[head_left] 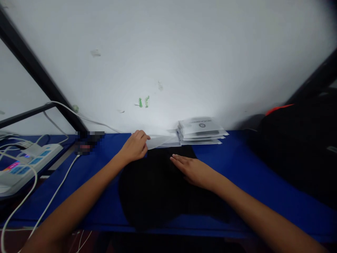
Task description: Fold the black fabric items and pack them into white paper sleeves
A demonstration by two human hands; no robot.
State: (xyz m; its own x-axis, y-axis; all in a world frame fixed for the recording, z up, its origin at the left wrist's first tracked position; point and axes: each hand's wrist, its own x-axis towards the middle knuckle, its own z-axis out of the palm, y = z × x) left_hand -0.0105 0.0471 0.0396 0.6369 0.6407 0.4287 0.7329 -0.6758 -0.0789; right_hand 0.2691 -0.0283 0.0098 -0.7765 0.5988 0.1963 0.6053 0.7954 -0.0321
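Note:
My left hand point(134, 146) is closed in a pinch on the corner of a white plastic bag point(160, 141) that lies flat at the far edge of a blue table point(231, 168). My right hand point(193, 169) rests flat with fingers stretched out on a black garment point(155, 189) spread in the middle of the table. Just behind the garment, a stack of white printed bags point(201, 131) sits against the white wall.
A white power strip point(23, 165) with white cables point(52, 196) lies at the left. A large black bag point(300, 147) with an orange-red strip fills the right side. A dark metal frame point(31, 66) slants up on the left.

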